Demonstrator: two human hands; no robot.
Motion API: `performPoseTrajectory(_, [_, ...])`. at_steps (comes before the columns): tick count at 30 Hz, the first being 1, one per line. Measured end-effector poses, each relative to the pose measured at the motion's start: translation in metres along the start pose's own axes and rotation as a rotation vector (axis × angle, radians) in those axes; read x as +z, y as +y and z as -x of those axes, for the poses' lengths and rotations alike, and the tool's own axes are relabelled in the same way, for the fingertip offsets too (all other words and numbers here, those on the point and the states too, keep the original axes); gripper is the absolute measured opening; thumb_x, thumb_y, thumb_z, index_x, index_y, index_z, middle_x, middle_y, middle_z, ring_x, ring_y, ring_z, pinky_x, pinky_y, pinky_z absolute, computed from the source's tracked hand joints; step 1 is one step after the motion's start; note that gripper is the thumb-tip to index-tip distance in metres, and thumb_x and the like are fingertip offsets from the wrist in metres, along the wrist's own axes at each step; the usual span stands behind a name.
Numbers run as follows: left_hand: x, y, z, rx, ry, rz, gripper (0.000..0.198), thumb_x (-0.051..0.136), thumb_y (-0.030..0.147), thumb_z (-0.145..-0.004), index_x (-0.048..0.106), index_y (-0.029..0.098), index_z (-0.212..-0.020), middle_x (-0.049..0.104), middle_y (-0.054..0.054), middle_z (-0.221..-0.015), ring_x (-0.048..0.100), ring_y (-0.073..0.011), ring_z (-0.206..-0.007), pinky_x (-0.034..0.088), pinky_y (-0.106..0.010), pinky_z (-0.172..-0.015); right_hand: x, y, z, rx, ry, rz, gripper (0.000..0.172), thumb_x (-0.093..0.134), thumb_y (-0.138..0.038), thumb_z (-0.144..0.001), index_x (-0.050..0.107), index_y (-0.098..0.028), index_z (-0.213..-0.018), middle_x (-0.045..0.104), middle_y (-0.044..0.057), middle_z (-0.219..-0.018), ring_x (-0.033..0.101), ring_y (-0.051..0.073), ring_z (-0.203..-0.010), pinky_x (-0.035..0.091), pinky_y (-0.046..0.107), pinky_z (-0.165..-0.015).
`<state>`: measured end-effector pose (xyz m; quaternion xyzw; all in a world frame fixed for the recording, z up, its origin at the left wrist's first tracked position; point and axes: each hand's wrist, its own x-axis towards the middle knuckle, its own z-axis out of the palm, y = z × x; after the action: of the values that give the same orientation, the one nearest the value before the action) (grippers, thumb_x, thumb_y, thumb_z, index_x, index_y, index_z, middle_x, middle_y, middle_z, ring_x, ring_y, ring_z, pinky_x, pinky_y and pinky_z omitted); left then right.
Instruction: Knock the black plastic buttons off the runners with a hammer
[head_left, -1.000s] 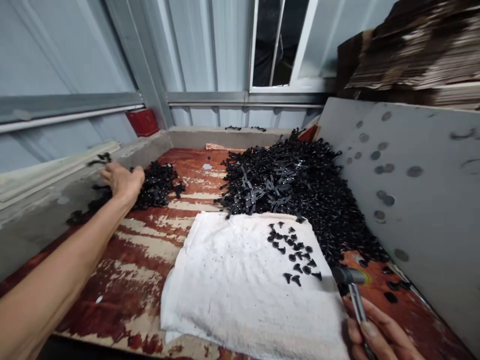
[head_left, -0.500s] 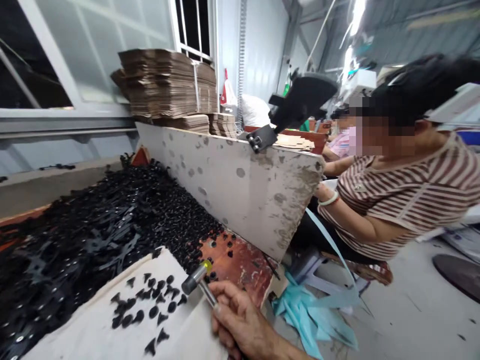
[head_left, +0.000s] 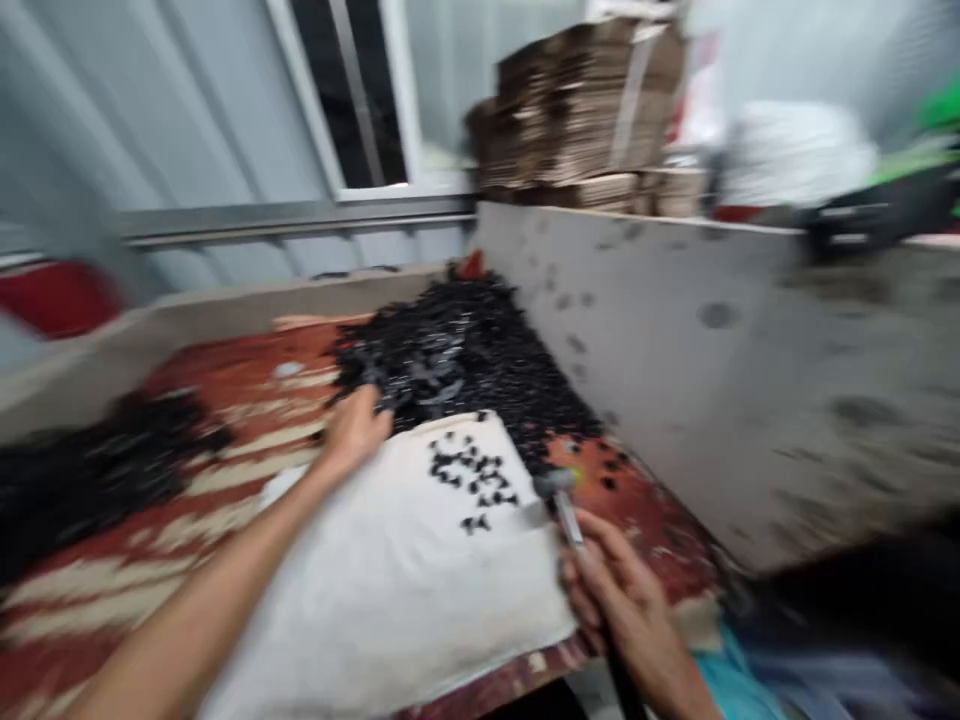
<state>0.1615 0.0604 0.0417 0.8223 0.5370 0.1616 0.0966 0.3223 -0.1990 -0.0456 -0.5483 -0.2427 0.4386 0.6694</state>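
Note:
My right hand is closed round the handle of a small hammer, its head over the right edge of a white cloth. Several small black pieces lie scattered on the cloth. My left hand reaches to the near left edge of a heap of black parts; its fingers look bent, but blur and the heap hide whether they hold anything.
A pale upright board borders the worn red table on the right. Stacked cardboard stands behind it. Another dark pile lies at the left. A window is at the back.
The view has swung left, and the other person is out of sight. My left hand has come into view at the heap. My right hand still holds the hammer beside the cloth.

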Motion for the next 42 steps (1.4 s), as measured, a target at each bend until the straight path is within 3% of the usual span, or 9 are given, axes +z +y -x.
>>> performPoseTrajectory(3, [-0.005,-0.028,0.001,-0.174,0.062,0.190,0.009,0.058,0.019,-0.076,0.058,0.020,-0.084,0.063,-0.002,-0.077,0.059,-0.0196,-0.082,0.043,-0.028,-0.071,0.005,0.001,-0.002,0.000,0.099,0.031,0.056,0.075,-0.056,-0.073,0.057,-0.024,-0.115,0.056,-0.004,-0.065,0.037,0.007,-0.040,0.029,0.018,-0.033])
performPoseTrajectory(6, [-0.010,-0.032,0.002,-0.222,0.067,0.438,0.009,0.061,0.019,-0.072,0.053,0.020,-0.077,0.054,0.003,-0.061,0.056,-0.0147,-0.065,0.043,-0.024,-0.060,0.008,-0.003,0.001,0.037,0.099,0.044,0.053,0.077,-0.054,-0.073,0.058,-0.023,-0.112,0.058,-0.003,-0.066,0.037,0.007,-0.041,0.031,0.018,-0.034])
performPoseTrajectory(12, [-0.028,-0.026,0.034,-0.220,-0.072,0.857,0.024,0.066,0.028,-0.063,0.049,0.020,-0.078,0.053,0.005,-0.059,0.053,-0.0117,-0.053,0.048,-0.025,-0.048,0.000,0.006,-0.002,-0.030,0.087,0.066,0.054,0.075,-0.055,-0.074,0.058,-0.022,-0.114,0.056,-0.004,-0.065,0.039,0.006,-0.039,0.033,0.018,-0.031])
performPoseTrajectory(19, [-0.034,-0.054,0.071,-0.339,-0.308,1.091,0.045,0.084,0.030,-0.049,0.055,0.018,-0.082,0.055,0.007,-0.052,0.053,-0.0104,-0.046,0.049,-0.024,-0.044,0.004,0.000,-0.001,-0.022,0.071,0.046,0.054,0.077,-0.054,-0.072,0.057,-0.023,-0.112,0.058,-0.004,-0.066,0.040,0.006,-0.039,0.035,0.018,-0.032])
performPoseTrajectory(27, [-0.039,-0.075,0.082,-0.322,-0.060,1.022,0.049,0.085,0.043,-0.052,0.056,0.017,-0.081,0.063,0.002,-0.059,0.052,-0.0087,-0.042,0.042,-0.021,-0.041,0.006,-0.002,-0.002,-0.025,0.070,0.041,0.054,0.080,-0.052,-0.069,0.057,-0.022,-0.109,0.058,-0.005,-0.063,0.040,0.007,-0.038,0.034,0.018,-0.031])
performPoseTrajectory(34, [-0.061,-0.076,0.075,-0.339,0.022,1.130,0.035,0.082,0.035,-0.056,0.054,0.020,-0.069,0.042,0.009,-0.041,0.031,-0.0032,-0.035,0.030,-0.017,-0.039,0.002,0.002,-0.004,-0.050,0.048,0.035,0.049,0.075,-0.051,-0.076,0.056,-0.023,-0.111,0.057,-0.005,-0.065,0.040,0.006,-0.039,0.032,0.017,-0.032])
performPoseTrajectory(37, [-0.069,-0.058,0.081,-0.354,-0.076,1.250,0.033,0.082,0.037,-0.055,0.053,0.022,-0.062,0.029,0.010,-0.037,0.025,-0.0032,-0.035,0.027,-0.018,-0.039,0.003,-0.002,-0.005,-0.037,-0.017,0.018,0.048,0.073,-0.050,-0.078,0.053,-0.022,-0.111,0.053,-0.007,-0.064,0.036,0.004,-0.039,0.031,0.016,-0.033])
performPoseTrajectory(39, [-0.064,-0.041,0.089,-0.369,-0.210,1.148,0.036,0.085,0.042,-0.048,0.055,0.022,-0.056,0.034,0.008,-0.037,0.028,-0.0051,-0.034,0.028,-0.021,-0.038,0.002,-0.005,-0.005,-0.055,-0.134,-0.004,0.042,0.069,-0.050,-0.082,0.053,-0.021,-0.107,0.048,-0.009,-0.061,0.033,0.004,-0.038,0.029,0.015,-0.033])
performPoseTrajectory(42, [-0.038,-0.010,0.101,-0.333,-0.574,0.985,0.040,0.086,0.051,-0.046,0.061,0.022,-0.056,0.049,0.002,-0.045,0.038,-0.0089,-0.037,0.029,-0.023,-0.038,-0.002,-0.009,-0.007,-0.093,-0.131,-0.002,0.042,0.071,-0.055,-0.077,0.053,-0.020,-0.091,0.049,-0.009,-0.061,0.030,0.002,-0.034,0.026,0.016,-0.032])
